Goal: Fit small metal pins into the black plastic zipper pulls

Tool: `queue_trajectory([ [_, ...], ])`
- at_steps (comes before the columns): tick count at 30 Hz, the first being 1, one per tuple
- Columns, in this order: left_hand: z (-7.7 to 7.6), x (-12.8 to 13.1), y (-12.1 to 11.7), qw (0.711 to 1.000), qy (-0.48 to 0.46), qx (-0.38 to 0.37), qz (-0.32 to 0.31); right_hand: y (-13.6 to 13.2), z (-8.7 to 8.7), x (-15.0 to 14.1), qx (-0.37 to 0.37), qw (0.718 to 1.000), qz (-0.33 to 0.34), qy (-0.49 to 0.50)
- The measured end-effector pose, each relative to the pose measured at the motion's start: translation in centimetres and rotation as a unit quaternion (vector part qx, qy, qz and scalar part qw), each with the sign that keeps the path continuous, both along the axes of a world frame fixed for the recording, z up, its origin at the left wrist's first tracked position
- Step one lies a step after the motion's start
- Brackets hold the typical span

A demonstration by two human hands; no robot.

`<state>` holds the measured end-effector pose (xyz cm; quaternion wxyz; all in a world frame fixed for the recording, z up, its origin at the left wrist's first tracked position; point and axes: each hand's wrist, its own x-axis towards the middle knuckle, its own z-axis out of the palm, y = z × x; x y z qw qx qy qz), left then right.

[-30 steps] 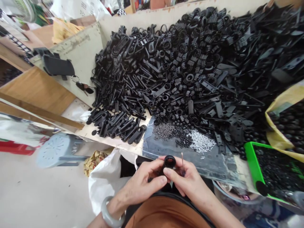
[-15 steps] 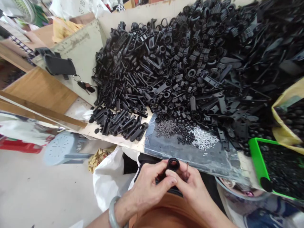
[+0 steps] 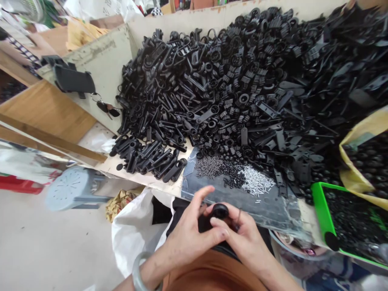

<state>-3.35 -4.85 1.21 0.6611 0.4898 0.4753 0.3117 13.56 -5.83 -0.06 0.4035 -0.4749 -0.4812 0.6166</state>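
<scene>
Low in front of my body, a black plastic part with a round end [image 3: 220, 210] sits between my two hands. My left hand [image 3: 190, 230] has its index finger raised off the part, while its thumb and curled fingers stay on it. My right hand [image 3: 244, 234] pinches the part from the other side, thumb at the near rim. A thin dark pin [image 3: 239, 213] sticks up among the right fingers. The lower end of the part is hidden by the hands.
Behind a dark mat [image 3: 206, 192] rises a big heap of black plastic parts [image 3: 194, 93]. Small grey pieces [image 3: 209, 166] and silver pins [image 3: 257, 180] lie on the mat. Handle-like parts [image 3: 148, 157] are lined up at left. A green tray [image 3: 318, 206] stands right.
My left index finger has lifted away from the black part. The part's round end has turned, so its opening shows less. The view has shifted slightly.
</scene>
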Motion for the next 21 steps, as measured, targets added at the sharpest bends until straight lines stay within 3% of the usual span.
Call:
queue_trajectory([
  [2, 0.6, 0.0, 0.3, 0.998, -0.015, -0.014, -0.063, -0.1, 0.1, 0.0, 0.000, 1.000, 0.025, 0.007],
  [4, 1.1, 0.2, 0.4, 0.995, -0.036, -0.042, -0.084, -0.2, 0.2, 0.0, 0.004, 0.999, 0.034, 0.000],
  [10, 1.8, 0.7, -0.2, 0.996, -0.003, -0.040, -0.075, -0.5, 0.6, 0.1, 0.019, 0.999, 0.033, -0.023],
  [16, 2.5, 0.4, -0.4, 0.994, 0.044, -0.034, -0.099, -1.5, 0.8, -0.2, -0.018, 1.000, 0.021, 0.005],
  [21, 1.8, 0.9, 0.2, 0.995, -0.028, -0.076, -0.059, -0.2, 0.8, -0.2, -0.069, 0.995, 0.028, 0.073],
])
